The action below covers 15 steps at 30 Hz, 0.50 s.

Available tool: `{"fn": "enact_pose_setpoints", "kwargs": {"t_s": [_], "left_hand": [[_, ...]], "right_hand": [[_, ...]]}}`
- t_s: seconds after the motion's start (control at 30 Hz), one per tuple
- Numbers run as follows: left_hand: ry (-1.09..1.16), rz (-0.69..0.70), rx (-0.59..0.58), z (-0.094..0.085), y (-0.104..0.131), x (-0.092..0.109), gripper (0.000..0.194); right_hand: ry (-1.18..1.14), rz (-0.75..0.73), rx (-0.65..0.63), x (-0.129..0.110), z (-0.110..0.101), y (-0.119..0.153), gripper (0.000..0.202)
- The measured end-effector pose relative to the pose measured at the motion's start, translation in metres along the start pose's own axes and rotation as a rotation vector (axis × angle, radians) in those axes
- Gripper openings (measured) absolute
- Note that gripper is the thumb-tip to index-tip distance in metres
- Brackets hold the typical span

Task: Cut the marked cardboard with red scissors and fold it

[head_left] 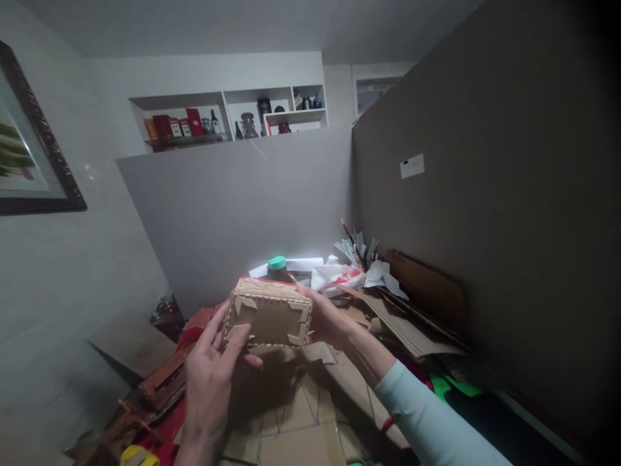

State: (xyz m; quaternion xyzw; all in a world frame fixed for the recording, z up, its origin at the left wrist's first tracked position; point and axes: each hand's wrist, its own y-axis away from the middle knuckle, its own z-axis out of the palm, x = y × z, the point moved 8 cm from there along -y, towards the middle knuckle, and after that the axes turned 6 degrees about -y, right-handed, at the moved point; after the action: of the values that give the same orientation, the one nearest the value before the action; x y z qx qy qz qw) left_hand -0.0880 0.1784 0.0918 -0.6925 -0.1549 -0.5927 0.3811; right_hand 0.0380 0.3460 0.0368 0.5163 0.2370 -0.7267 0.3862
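Observation:
A small cardboard box (272,320) is held up in front of me, one face turned my way. Its edges carry a scalloped trim, and pale cardboard strips sit at the corners of that face. Some red shows along the top rear edge. My left hand (213,369) grips the box at its left side, the thumb lying over the lower left corner. At the right end my right hand (327,317) is closed on the box, with its fingers partly hidden behind it. Below lies a flat cardboard sheet (295,446) with blue drawn lines.
Behind the box stands a jar with a green lid (277,262), near white crumpled plastic bags (334,277) and a bundle of brushes and sticks (358,246). Corrugated cardboard pieces (402,323) lie at right. Reddish-brown pieces (167,375) are at left, with a yellow object (139,456). Grey panels (252,200) rise behind.

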Motion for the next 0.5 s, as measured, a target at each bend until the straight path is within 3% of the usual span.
{"fn": "enact_pose_setpoints", "kwargs": {"t_s": [0.27,0.5], "left_hand": [[0.004,-0.016,0.08,-0.001,0.01,0.007,0.08],[-0.035,-0.015,0.111,-0.006,0.005,0.002,0.085]], "right_hand": [[-0.113,0.147,-0.134,0.017,0.019,0.009,0.077],[-0.183,0.166,-0.17,0.025,0.02,0.003,0.076]]}}
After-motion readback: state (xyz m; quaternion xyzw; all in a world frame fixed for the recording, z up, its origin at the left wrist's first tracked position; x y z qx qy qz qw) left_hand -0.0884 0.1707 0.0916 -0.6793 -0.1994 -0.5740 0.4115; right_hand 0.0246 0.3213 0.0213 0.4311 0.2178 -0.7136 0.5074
